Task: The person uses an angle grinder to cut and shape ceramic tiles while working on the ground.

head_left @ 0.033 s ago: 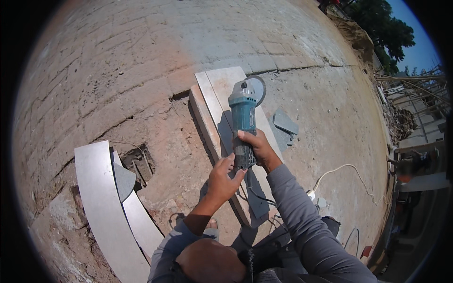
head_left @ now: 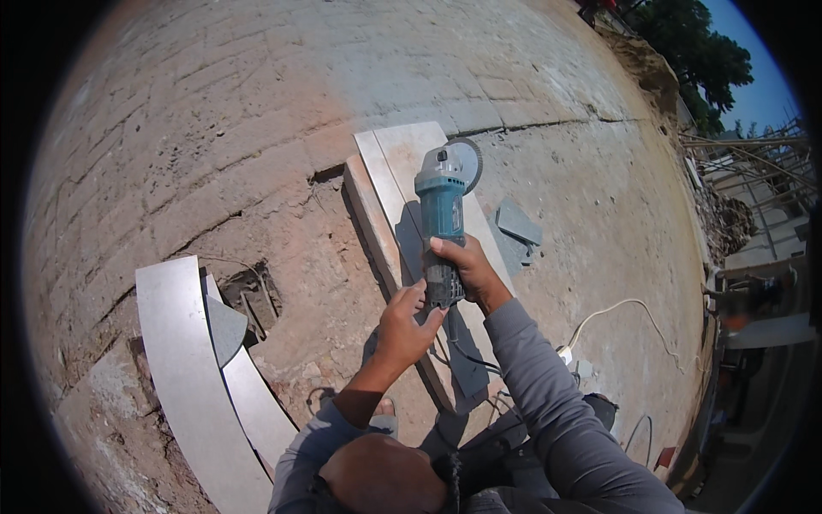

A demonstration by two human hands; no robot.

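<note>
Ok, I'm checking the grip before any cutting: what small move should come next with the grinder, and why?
Probably close the left hand fully around the rear of the angle grinder. Only the right hand wraps its body; the left just touches the back end, and the disc hangs above the long tile.

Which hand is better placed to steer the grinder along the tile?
Right, probably. The right hand wraps the grinder body above the tile; the left hand only touches its rear end.

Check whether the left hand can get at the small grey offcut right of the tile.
Probably not directly: the left hand is at the grinder, and the right hand and grinder lie between it and the offcut.
</note>
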